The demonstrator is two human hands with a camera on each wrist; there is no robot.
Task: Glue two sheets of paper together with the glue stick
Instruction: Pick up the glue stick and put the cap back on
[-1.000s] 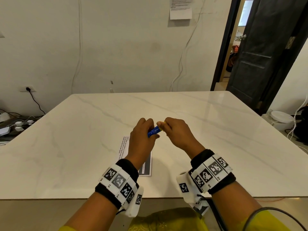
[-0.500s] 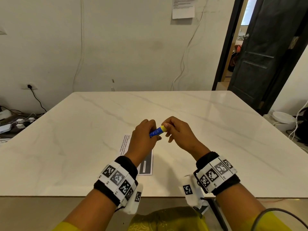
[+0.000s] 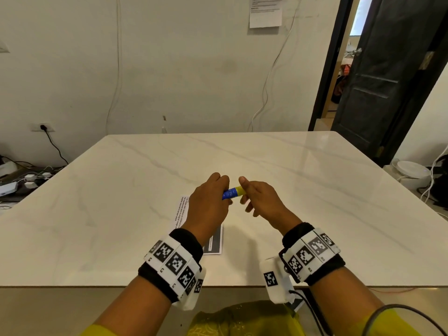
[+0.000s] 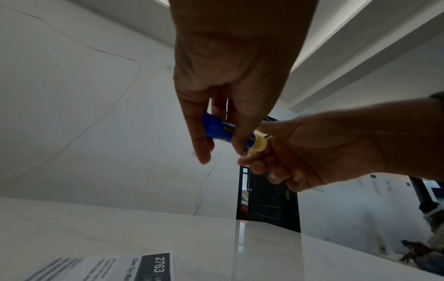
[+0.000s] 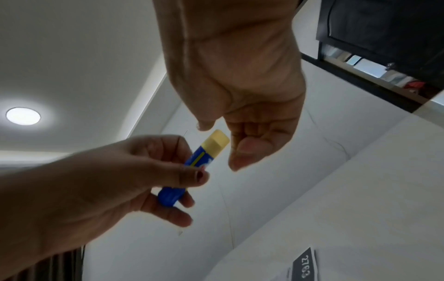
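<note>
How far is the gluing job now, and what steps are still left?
Early. Done: the glue stick is picked up, gripped by the left hand. In hand: the right hand is at its yellow cap, which is still on. Left: uncap, spread glue on the paper lying on the table, press a second sheet on; none is clearly visible.

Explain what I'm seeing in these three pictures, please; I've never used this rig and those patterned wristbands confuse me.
No machine here: a person works bare-handed, and the checkered wristbands carry cameras. One picture comes from a head camera looking down; the other two look along each wrist toward the fingers. The left hand grips a blue glue stick by its body. The right hand is at its yellow cap, apparently not gripping it. A printed paper lies on the white table under the left wrist. Whether it is one sheet or two, I cannot tell.
</note>
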